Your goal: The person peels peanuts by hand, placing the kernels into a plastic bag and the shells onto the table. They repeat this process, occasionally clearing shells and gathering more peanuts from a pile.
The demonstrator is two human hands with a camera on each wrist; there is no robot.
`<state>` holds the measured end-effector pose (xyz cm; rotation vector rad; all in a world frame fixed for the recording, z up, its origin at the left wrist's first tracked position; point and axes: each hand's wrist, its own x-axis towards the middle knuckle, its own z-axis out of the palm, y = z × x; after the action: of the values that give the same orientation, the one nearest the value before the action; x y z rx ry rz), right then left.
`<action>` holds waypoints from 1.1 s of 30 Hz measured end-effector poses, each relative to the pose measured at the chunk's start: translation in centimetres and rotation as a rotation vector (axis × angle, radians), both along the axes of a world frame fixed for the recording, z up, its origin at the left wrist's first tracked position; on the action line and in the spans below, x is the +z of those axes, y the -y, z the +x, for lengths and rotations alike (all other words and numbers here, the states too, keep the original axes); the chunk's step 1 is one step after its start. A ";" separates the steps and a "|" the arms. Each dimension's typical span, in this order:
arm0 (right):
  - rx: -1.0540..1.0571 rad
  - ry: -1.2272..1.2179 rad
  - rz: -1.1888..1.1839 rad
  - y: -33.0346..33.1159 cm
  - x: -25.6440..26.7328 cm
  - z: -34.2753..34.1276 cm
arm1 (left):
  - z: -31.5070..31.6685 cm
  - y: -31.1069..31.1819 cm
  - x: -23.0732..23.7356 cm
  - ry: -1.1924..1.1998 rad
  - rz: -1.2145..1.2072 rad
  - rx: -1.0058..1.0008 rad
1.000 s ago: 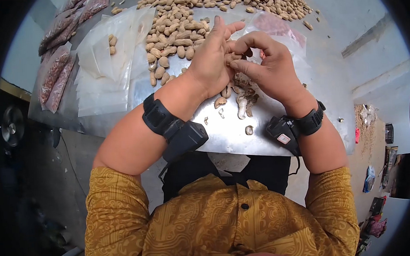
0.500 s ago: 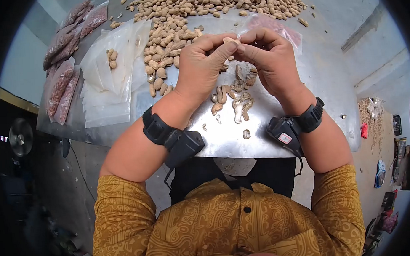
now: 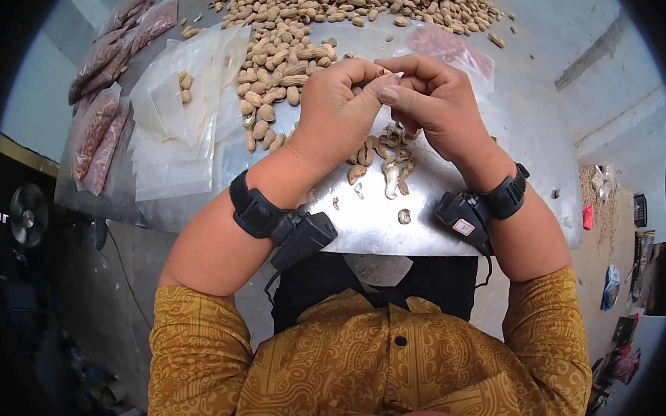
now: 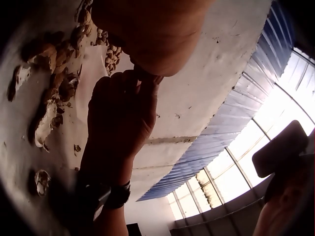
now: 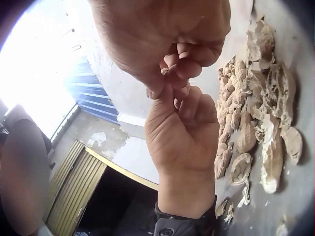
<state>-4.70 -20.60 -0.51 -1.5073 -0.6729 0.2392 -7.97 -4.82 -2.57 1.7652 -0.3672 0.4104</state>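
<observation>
Over the table, my left hand (image 3: 337,107) and right hand (image 3: 440,103) meet, thumbs and forefingers curled together at a peanut. Fingers hide most of it; a small pale bit of peanut (image 5: 165,71) shows among the right fingers in the right wrist view. In that view the left hand (image 5: 182,135) stands upright below, thumb tip against the right hand's fingers. The left wrist view has the right hand (image 4: 120,115) dark, its fingertips tucked beneath the left. Broken peanut shells (image 3: 394,172) lie on the metal table (image 3: 371,228) under both hands.
A large heap of unshelled peanuts (image 3: 413,0) spreads across the back, trailing down to the left hand. Clear plastic bags (image 3: 175,163) are stacked at left with a few peanuts on top. Filled bags of reddish kernels (image 3: 96,136) lie farther left; another bag (image 3: 448,47) lies behind the right hand.
The left hand has turned from palm raised with fingers spread to curled in against the right. The peanut visible half a second ago is now mostly covered by fingers.
</observation>
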 end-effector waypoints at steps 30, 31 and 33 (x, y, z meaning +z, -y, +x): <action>0.163 -0.333 0.544 -1.0 -1.4 -0.7 | -0.3 0.8 -0.1 -0.134 -0.491 -0.273; 0.184 -0.344 0.558 -0.9 -1.5 -0.5 | -0.2 0.8 -0.2 -0.126 -0.488 -0.252; 0.211 -0.367 0.575 -0.8 -1.4 -0.4 | 0.0 0.8 -0.3 -0.111 -0.491 -0.229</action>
<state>-5.09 -19.79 -1.95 -0.8145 -0.5417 0.4304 -7.99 -5.64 -2.83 1.2451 -0.3496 0.2132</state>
